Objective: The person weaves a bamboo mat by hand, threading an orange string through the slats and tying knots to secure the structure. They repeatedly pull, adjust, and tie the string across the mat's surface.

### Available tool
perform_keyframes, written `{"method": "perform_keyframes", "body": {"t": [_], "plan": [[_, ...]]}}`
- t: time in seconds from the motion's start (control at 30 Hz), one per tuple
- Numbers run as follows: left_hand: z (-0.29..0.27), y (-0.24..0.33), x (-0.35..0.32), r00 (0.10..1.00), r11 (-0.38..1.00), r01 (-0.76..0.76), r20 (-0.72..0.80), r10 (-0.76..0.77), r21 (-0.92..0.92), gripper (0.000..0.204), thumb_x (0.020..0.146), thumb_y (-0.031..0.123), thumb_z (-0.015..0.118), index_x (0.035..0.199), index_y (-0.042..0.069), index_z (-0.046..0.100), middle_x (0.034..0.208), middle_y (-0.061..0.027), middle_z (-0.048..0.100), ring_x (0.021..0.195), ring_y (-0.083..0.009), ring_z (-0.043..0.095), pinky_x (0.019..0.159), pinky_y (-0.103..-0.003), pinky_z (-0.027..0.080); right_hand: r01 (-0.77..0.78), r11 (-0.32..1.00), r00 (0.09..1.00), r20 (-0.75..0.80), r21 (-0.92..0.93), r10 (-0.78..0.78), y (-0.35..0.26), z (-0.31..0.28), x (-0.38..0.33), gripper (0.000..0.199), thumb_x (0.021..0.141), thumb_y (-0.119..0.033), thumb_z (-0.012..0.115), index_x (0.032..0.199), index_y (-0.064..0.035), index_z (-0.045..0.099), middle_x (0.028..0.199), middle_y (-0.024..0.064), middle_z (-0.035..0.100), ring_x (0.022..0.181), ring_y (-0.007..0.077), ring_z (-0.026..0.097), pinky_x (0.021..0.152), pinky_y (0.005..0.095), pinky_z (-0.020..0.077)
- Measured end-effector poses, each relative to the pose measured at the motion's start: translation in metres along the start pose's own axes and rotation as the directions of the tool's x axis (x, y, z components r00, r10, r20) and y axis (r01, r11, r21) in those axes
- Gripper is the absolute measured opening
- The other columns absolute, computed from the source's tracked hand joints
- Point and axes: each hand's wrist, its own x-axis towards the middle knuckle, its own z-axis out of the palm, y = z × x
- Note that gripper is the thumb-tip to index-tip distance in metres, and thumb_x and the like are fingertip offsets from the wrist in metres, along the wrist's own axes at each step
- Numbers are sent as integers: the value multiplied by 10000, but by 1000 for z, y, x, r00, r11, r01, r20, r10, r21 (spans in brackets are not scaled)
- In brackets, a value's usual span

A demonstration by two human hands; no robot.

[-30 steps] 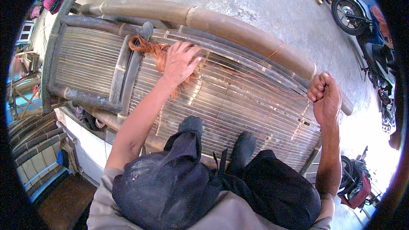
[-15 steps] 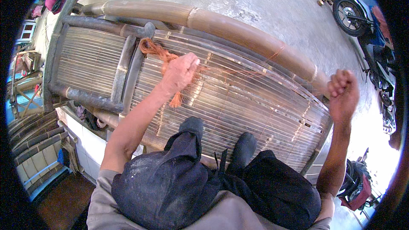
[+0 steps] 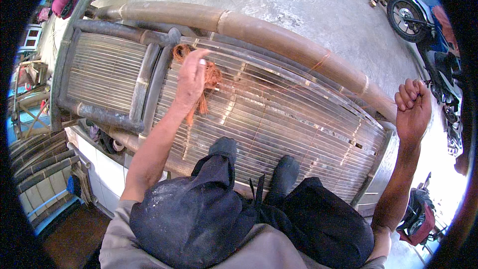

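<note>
Seated with knees in dark trousers and dark-covered feet planted on a slatted bamboo bench, a person works over a bundle of orange-red fibre. The bundle lies on the slats just beyond the feet, against the thumb side of the left hand, with its looped end showing past the fingers and loose tails hanging out near the wrist. The left thumb and forefinger are raised toward the far side; whether the other fingers close on the fibre cannot be told, as the back of the hand covers them. Well apart, the right hand is raised beyond the bench's right end, its fingers curled into the palm; any strand inside it is too fine to make out. Thin strands cross toward that side and fade from sight against the slats. A thick bamboo pole borders the bench's far edge, and a dark crosspiece stands left of the bundle. Beyond the pole stretches open concrete floor, with a motorbike wheel at far right, its machine partly cut by the dark lens rim, and glare whitening the ground below.
</note>
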Motion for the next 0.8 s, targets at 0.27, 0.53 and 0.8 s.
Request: {"method": "perform_keyframes", "body": {"t": [0.27,0.53,0.8], "plan": [[6,-26,-77,982,865,170,-155,-108,472,329,823,218,726,1090,62,614,1081,-151,606,1030,-342,549,930,-466,408,18,990,1000,-13,-143,-20,13,27,-4,257,1046,-231,486,815,-141,420,707,-33,342,580,70,324,516,242,304],[-22,-41,-48,950,950,310,11,-311,37,203,965,211,662,1072,38,671,911,-80,676,894,-179,631,892,-369,470,45,962,991,-112,-268,-78,7,15,9,255,1052,-231,489,823,-143,422,714,-40,358,570,53,313,504,230,290],[-90,-52,-51,799,694,575,113,-591,-433,307,1009,209,605,1174,-35,689,1004,-31,707,930,-94,626,819,-259,499,115,925,901,-355,-362,-250,-26,-108,39,230,1051,-193,475,833,-133,436,720,-31,366,537,58,307,442,217,275]]}}
